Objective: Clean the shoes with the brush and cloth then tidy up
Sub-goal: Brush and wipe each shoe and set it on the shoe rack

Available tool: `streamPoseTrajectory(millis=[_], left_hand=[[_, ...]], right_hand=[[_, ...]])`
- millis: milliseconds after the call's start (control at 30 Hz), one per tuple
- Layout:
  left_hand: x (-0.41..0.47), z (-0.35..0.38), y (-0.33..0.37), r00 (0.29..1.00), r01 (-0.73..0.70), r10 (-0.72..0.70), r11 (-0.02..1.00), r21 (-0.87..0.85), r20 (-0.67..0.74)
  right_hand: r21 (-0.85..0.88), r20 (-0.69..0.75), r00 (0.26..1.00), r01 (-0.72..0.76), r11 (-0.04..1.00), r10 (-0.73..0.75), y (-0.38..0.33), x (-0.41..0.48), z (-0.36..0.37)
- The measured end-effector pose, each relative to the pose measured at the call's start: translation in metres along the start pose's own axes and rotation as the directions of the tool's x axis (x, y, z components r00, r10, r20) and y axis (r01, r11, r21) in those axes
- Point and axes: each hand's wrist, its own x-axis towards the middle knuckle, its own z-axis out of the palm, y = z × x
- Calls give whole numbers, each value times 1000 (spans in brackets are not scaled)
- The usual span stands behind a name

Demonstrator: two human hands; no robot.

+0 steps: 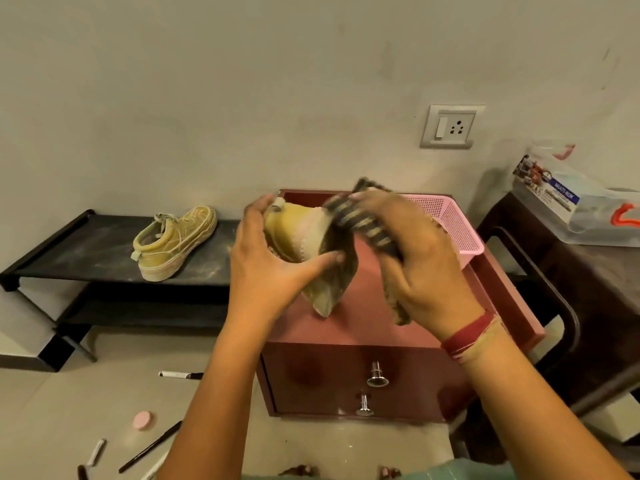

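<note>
Head camera, looking down at your two hands over a low piece of furniture.

Your left hand [266, 261] grips a tan suede shoe [298, 233] in the air above a maroon two-drawer cabinet [349, 375]. The fingers wrap round the heel end and the thumb presses across the side. The shoe is tilted. Its long axis runs from the heel, with a small pale pull tab, at upper left, down to the toe at lower right. The toe points down at the cabinet top without touching it. A darker face of the shoe, seemingly the sole, is turned toward your right hand.

Your right hand [419, 261] is curled round a striped dark-and-pale cloth [363, 220] and holds it against the upper right part of the shoe. Hand and cloth are blurred. A band of red and yellow thread [474, 336] circles that wrist.

A second tan shoe [175, 242] stands on its sole on a low black shoe rack [62, 254] to the left, well apart from your hands. Its heel is nearer you and its toe points up and right toward the wall.

A pink perforated plastic basket [457, 223] sits on the back right of the cabinet top. A grey wall socket [450, 126] is above it. A clear plastic bag holding a printed box [561, 202] rests on a dark stand at the right. On the floor at lower left lie a round pink lid [143, 420] and several pens.
</note>
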Motion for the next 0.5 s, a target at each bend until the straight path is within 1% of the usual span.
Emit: streamPoseTrajectory(millis=[33,67,100,133,200,233,267,300,367,433,500], left_hand=[[0,2,1,999,-31,31,999,-9,19],[-1,4,2,998,-54,55,998,-13,36],[-1,6,3,996,-78,78,997,-7,49],[-1,7,4,993,-101,101,995,10,61],[-1,8,3,985,-152,147,987,55,89],[-1,9,2,981,-173,166,983,60,103],[-2,10,1,977,-189,182,980,55,113],[-2,11,-1,973,-204,197,978,50,120],[-3,13,0,971,-193,181,979,67,154],[-5,13,3,974,-162,143,982,101,176],[-6,12,4,979,-166,153,982,93,135]], right_hand=[[-44,107,989,109,993,-104,-1,2,2],[-66,196,966,184,981,-168,2,2,4],[-59,246,951,205,977,-185,6,0,5],[-20,255,954,168,986,-157,11,-2,5],[135,170,985,-27,990,4,21,-6,2],[207,106,990,-118,971,98,24,-6,2],[256,47,984,-176,951,170,24,-6,2],[285,5,977,-203,937,211,22,-5,5],[297,-19,974,-212,931,227,16,-4,13],[232,-16,976,-209,950,219,9,-7,19],[180,-19,976,-212,961,219,7,-7,18]])
